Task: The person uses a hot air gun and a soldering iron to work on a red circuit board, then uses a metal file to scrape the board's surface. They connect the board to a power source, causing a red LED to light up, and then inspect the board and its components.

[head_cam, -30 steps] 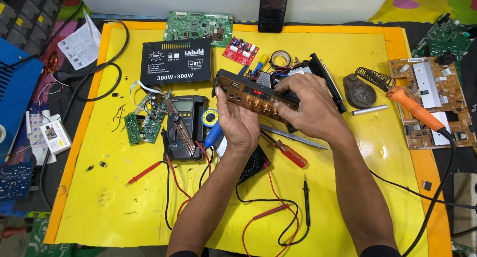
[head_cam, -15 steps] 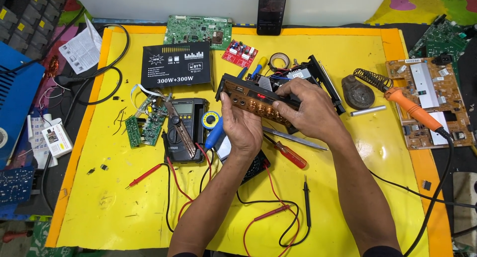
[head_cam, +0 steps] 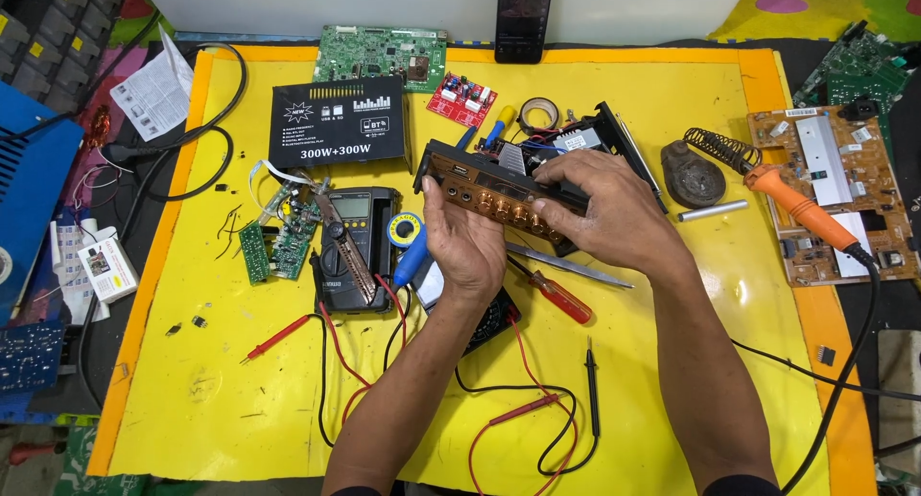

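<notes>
At frame centre, an amplifier unit (head_cam: 508,184) with a copper front panel is clasped by both grips, left hand (head_cam: 467,242) and right hand (head_cam: 604,208), above the yellow desk (head_cam: 691,362).

hands: two (head_cam: 467,242), (head_cam: 602,203)
screwdrivers: three (head_cam: 561,299), (head_cam: 410,261), (head_cam: 499,124)
multimeter: one (head_cam: 353,247)
soldering iron: one (head_cam: 801,208)
test probes: two (head_cam: 278,338), (head_cam: 591,386)
</notes>
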